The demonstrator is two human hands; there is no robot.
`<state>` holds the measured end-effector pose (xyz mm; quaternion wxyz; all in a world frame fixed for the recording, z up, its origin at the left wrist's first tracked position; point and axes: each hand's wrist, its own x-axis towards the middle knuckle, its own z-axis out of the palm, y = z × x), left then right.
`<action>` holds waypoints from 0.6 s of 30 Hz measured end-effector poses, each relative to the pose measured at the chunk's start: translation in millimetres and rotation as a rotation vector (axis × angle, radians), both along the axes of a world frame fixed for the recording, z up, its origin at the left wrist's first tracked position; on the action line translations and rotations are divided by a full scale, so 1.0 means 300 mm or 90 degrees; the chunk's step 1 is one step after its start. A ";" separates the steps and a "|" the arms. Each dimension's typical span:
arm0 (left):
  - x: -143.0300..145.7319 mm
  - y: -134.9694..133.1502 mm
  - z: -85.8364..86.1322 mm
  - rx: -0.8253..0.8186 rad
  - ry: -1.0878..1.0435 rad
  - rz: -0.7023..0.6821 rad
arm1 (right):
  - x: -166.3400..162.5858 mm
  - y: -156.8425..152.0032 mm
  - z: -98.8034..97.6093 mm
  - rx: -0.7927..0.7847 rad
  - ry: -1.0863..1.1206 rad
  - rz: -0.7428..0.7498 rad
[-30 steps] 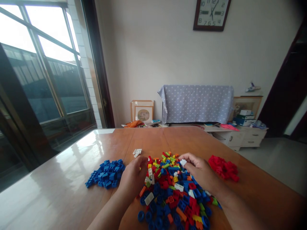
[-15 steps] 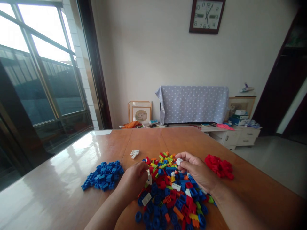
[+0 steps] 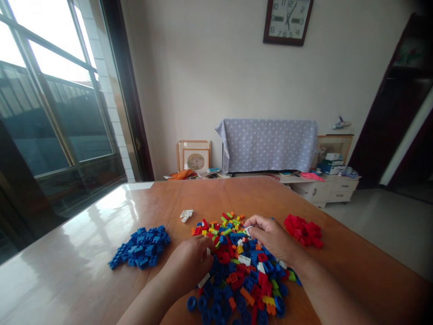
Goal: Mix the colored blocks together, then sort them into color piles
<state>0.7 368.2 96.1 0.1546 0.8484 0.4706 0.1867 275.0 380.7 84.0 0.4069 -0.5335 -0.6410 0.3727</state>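
My right hand is over the far right of a mixed pile of toy building bricks, a white brick pinched between thumb and fingers. On the pile's left side, my left hand is curled palm down, with a white brick partly showing at its fingers. Just below that hand lies another white brick, partly covered by it; whether the fingers touch it I cannot tell. More white bricks lie among the blue, red, orange, yellow and green pieces.
On the wooden table sit a blue brick heap to the left, a red heap to the right and a small white group beyond the pile. A low cabinet stands past the far edge.
My left hand has moved down and nearer over the pile, now covering part of the lower white brick. The right hand keeps its white brick, which has turned slightly. The view has shifted a little.
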 end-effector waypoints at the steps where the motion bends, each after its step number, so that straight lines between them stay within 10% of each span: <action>1: 0.000 -0.002 0.002 0.002 0.005 -0.004 | 0.005 0.003 -0.003 0.006 -0.010 -0.001; 18: 0.070 -0.026 0.015 0.016 -0.103 -0.009 | -0.075 -0.024 -0.025 0.112 -0.073 0.084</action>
